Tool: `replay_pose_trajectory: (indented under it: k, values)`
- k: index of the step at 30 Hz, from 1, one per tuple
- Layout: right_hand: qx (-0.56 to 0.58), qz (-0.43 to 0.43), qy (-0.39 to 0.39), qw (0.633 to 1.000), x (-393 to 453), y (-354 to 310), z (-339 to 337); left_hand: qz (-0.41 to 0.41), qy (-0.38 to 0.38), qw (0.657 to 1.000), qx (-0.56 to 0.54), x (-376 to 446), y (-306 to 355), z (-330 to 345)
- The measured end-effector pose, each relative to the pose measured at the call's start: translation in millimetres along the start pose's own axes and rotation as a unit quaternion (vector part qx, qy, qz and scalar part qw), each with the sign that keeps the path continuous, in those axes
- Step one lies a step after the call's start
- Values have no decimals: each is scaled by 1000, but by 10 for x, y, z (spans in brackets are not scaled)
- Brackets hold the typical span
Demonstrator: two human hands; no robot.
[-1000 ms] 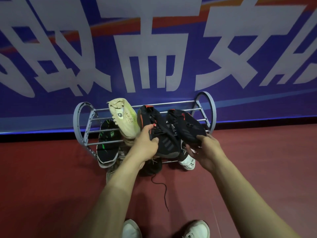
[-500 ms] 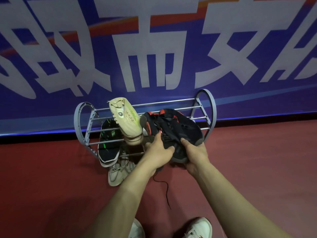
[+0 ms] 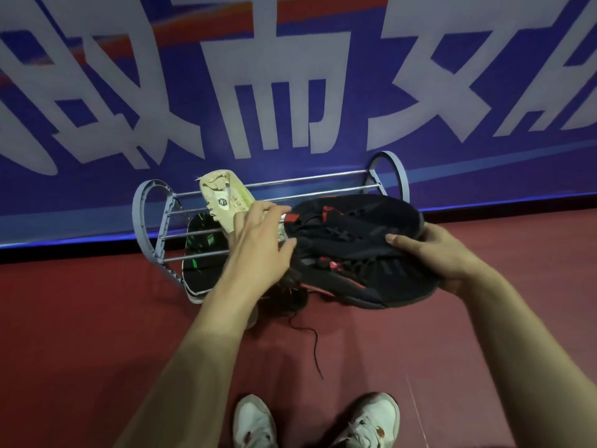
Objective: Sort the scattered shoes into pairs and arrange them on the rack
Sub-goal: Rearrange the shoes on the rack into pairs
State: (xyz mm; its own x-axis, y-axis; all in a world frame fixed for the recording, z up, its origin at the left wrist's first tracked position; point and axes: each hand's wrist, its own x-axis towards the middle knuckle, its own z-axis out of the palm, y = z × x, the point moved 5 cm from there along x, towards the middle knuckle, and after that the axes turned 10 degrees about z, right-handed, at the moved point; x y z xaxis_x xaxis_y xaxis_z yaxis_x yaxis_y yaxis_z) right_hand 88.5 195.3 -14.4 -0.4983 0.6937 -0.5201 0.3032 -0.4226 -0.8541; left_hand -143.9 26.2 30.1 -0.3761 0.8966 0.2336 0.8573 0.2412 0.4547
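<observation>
A grey shoe rack with metal bars stands against the banner wall. My right hand grips two black shoes with red accents, held together above the rack's right half. With its fingers stretched out, my left hand reaches over the rack bars beside a beige shoe lying sole up, and its thumb touches the black pair. A black shoe with a green-marked sole leans at the rack's left. Another dark shoe lies on the floor under my left wrist, mostly hidden.
A loose black lace trails over the red floor towards me. My own white sneakers show at the bottom edge. A blue banner with large white letters rises right behind the rack.
The two black shoes have come together and shifted right, now held by my right hand alone. My left hand has let go of its shoe and opened towards the beige shoe.
</observation>
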Motion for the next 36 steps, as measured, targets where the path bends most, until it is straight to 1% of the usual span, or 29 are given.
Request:
replay_pose_trajectory:
  k: [2, 4, 6, 7, 8, 10, 11, 15, 17, 19, 21, 23, 25, 26, 30, 31, 32, 34, 35, 36]
  values:
    - [-41, 3, -51, 998, -127, 18, -59, 23, -69, 997, 23, -35, 32, 116]
    - [-79, 24, -89, 993, -203, 80, -87, 29, -176, 983, 41, -103, 1, 288]
    - [-114, 44, -103, 987, -205, 170, -108, 26, -280, 959, 33, -184, -44, 439]
    - [-125, 50, -102, 986, -186, 210, -112, 27, -310, 950, 28, -217, -50, 488]
    - [-130, 53, -97, 985, -160, 238, -115, 28, -319, 947, 19, -233, -40, 511]
    - [-127, 54, -85, 987, -104, 275, -113, 24, -302, 953, -6, -247, 15, 490]
    - [-123, 54, -80, 988, -73, 286, -110, 15, -313, 950, -15, -260, 36, 487]
    - [-135, 71, -81, 985, -12, 333, -16, 23, -425, 905, -1, -371, 149, 551]
    - [-168, 74, -83, 979, -4, 348, 54, 31, -430, 902, -1, -366, 177, 610]
    - [-211, 60, -90, 972, -18, 306, 134, 23, -414, 910, -9, -336, 186, 635]
    - [-260, 28, -109, 959, -57, 210, 236, 22, -400, 915, -41, -326, 190, 652]
    - [-295, -3, -130, 947, -108, 109, 327, 30, -406, 909, -89, -339, 174, 704]
    - [-304, -18, -144, 942, -173, 23, 397, 30, -419, 898, -128, -373, 180, 727]
    - [-301, -24, -147, 942, -190, -5, 410, 29, -411, 899, -150, -373, 191, 714]
    - [-266, -36, -127, 955, -240, -101, 378, 31, -348, 919, -184, -337, 250, 644]
    - [-272, -49, -114, 954, -245, -116, 369, 24, -332, 926, -180, -325, 263, 635]
    - [-302, -79, -79, 947, -253, -153, 357, 19, -315, 933, -176, -314, 277, 629]
    - [-404, -164, 51, 898, -276, -253, 323, -7, -287, 944, -163, -283, 297, 586]
    - [-426, -201, 107, 876, -290, -278, 315, -26, -278, 947, -159, -263, 293, 559]
    - [-426, -224, 142, 865, -289, -268, 305, -44, -269, 950, -155, -238, 265, 541]
